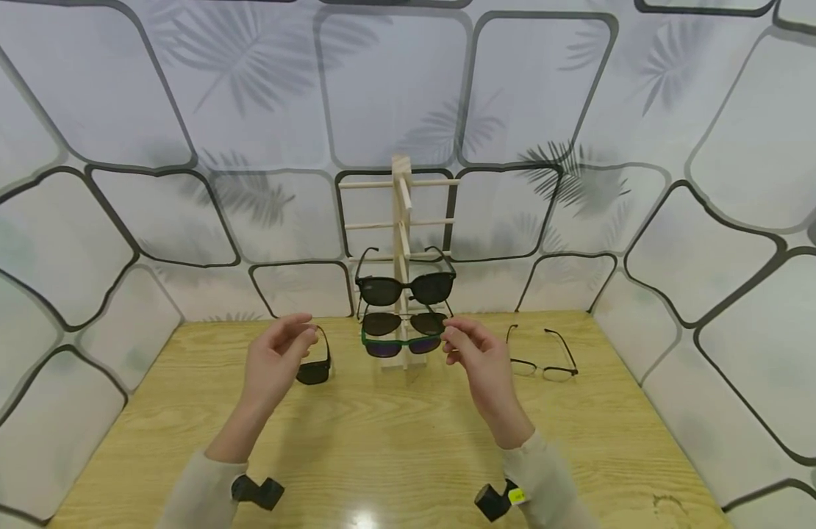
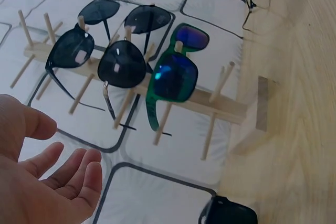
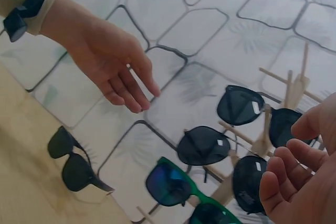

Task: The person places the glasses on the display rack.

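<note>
My left hand (image 1: 272, 367) is raised over the left side of the table, its fingers loosely bent with nothing in them. Partly behind it, a pair of black sunglasses (image 1: 314, 373) lies on the tabletop. My right hand (image 1: 479, 364) hovers at the right of a wooden eyewear rack (image 1: 400, 173), relaxed and holding nothing. On the rack hang three pairs, one above another: black-framed sunglasses (image 1: 381, 292) on top, thin-framed dark sunglasses (image 1: 381, 323) in the middle and green-framed sunglasses (image 2: 176, 77) with bluish lenses lowest. In the head view, the right fingertips overlap the lower pairs' right edge.
Clear-lensed eyeglasses (image 1: 559, 373) with dark upper rims lie on the wood-grain table (image 1: 395, 448), right of the rack. Bare pegs (image 1: 364, 185) stick out of the rack's upper part. Patterned cloth (image 1: 395, 88) walls the table in at the back and sides.
</note>
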